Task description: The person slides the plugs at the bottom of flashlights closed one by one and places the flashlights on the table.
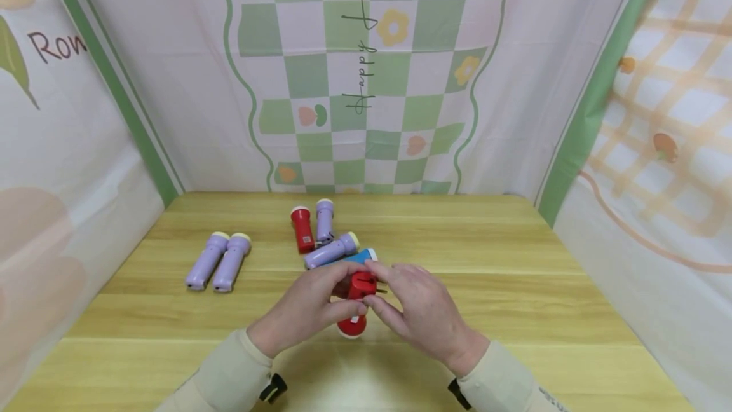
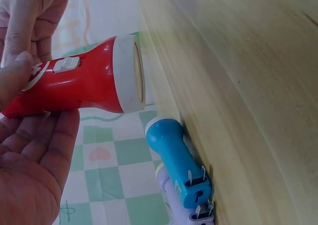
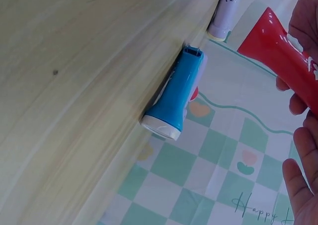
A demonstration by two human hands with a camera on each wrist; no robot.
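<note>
"What's at the right of the frame?"

"A red torch (image 3: 278, 51), tilted, its flared end towards the upper left. Part of a hand (image 3: 304, 24) shows above it, and fingertips (image 3: 283, 84) sit along its underside"

"And lower right?"

"More fingers (image 3: 294, 183), pointing up; I can't tell which hand's"

"In the middle?"

"A blue torch (image 3: 177, 88) on the wooden table (image 3: 74, 125), white rim (image 3: 161, 127) towards the lower left, prongs (image 3: 191, 48) at its upper end. A red patch (image 3: 194, 93) peeks out behind"

"Near the top?"

"A lilac torch (image 3: 226, 14), right of centre, above a cloth (image 3: 186, 178) with green-and-white checks"
</note>
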